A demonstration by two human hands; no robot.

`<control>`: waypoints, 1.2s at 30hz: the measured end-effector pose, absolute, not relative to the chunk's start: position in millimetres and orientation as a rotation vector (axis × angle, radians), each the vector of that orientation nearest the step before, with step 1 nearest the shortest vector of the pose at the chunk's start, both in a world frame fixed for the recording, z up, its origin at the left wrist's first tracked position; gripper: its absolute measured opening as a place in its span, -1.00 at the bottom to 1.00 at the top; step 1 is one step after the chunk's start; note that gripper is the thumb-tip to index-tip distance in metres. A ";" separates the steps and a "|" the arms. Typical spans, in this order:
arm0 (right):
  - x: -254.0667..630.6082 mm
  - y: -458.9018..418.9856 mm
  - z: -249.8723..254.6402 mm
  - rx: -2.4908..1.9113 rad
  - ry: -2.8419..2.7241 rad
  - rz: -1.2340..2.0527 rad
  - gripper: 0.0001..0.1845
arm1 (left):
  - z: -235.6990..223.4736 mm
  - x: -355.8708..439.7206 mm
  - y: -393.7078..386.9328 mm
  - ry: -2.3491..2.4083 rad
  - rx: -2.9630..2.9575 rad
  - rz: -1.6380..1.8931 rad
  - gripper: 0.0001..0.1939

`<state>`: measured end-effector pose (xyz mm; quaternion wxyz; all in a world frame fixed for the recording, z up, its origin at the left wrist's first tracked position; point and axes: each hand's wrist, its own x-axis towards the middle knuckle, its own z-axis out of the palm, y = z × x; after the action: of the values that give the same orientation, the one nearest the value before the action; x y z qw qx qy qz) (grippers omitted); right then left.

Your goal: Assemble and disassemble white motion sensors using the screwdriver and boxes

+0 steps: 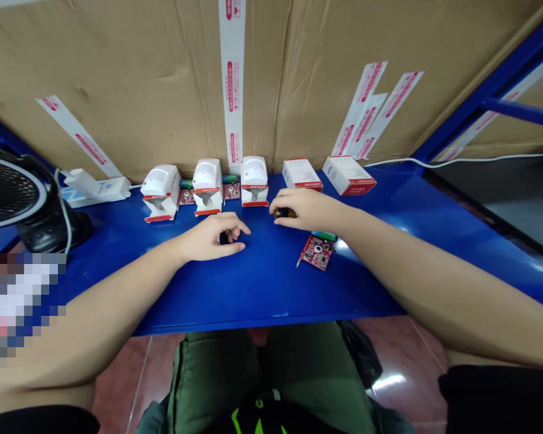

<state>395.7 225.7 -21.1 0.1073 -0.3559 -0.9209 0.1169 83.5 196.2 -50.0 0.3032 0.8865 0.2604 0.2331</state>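
My left hand [212, 238] rests on the blue table [253, 289], fingers curled over a small dark thing I cannot make out. My right hand [301, 209] lies a little farther back, closed on a small dark and yellow object [284, 213]. A red circuit board [317, 252] lies just right of my right wrist, with a green part [324, 235] beside it. Behind my hands stand three white devices [207, 185] in a row, with two more red boards [231, 191] between them.
Two white and red boxes [347, 175] lie at the back right. A black fan [15, 199] and a white power strip [95, 188] sit at the left. A cardboard wall with tape strips closes the back. A white cable [434, 160] runs right.
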 end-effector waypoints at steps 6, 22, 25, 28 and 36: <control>431.0 228.3 -22.7 -1.096 -2.707 0.351 -0.82 | -50.4 82.6 196.8 0.670 2.358 0.628 -0.74; 443.0 112.6 -37.2 -1.316 -2.629 0.152 -0.34 | -49.3 83.0 195.1 0.662 2.380 0.609 -0.74; 430.8 109.2 -44.9 -1.233 -2.642 0.144 -0.39 | -49.1 83.2 195.1 0.668 2.386 0.605 -0.74; 422.2 113.4 -45.4 -1.148 -2.667 0.156 -0.52 | -49.2 83.0 195.1 0.651 2.381 0.606 -0.74; 412.1 131.7 -37.4 -0.904 -2.708 0.304 -0.64 | -48.9 83.2 194.8 0.618 2.389 0.629 -0.76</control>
<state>412.1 131.7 -37.4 0.1349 -0.3120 -0.9346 0.1051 83.2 194.8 -48.9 0.2930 0.8970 0.2319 0.2362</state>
